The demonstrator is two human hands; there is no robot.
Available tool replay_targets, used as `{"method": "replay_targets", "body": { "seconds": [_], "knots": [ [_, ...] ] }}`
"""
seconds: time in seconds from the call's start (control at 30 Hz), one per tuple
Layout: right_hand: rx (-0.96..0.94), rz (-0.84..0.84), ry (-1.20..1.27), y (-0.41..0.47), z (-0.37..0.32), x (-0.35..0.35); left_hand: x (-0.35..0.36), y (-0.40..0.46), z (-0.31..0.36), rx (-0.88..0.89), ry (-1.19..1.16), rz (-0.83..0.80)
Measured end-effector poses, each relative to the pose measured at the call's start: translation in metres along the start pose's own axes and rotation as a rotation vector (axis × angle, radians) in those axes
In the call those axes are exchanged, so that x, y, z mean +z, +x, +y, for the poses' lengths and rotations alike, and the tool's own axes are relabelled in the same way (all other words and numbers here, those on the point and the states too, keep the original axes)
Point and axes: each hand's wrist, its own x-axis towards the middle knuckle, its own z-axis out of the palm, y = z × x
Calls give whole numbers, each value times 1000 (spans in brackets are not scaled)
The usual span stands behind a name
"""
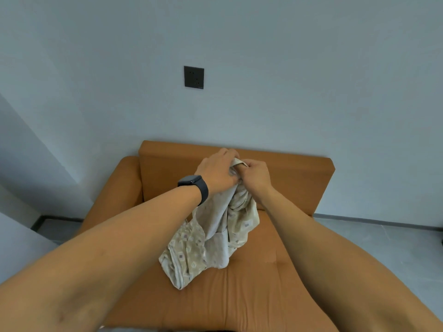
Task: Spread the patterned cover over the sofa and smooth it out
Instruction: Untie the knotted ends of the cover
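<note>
The patterned cover (215,238) is a bunched cream cloth with small grey squares. It hangs from both hands, and its lower end rests on the seat of the orange sofa (263,283). My left hand (215,172), with a black watch on the wrist, grips the top of the cloth. My right hand (255,176) pinches an edge of it right beside the left. Both hands are raised in front of the sofa's backrest (299,178). The fingertips are hidden in the folds.
The sofa stands against a pale wall with a dark socket plate (193,77). Its left armrest (115,188) is close to a wall corner. Grey floor (383,240) shows to the right of the sofa.
</note>
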Motion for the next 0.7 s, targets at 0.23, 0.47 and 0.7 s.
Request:
{"method": "replay_targets", "body": {
  "seconds": [0.23, 0.47, 0.7],
  "knots": [
    [-164, 71, -97, 59, -110, -48, -54, 49, 28, -115, -386, 273],
    [-312, 145, 19, 79, -207, -79, -147, 90, 52, -23, -253, 432],
    [-333, 45, 31, 55, -200, -61, -170, 78, 32, -33, -134, 524]
  ]
}}
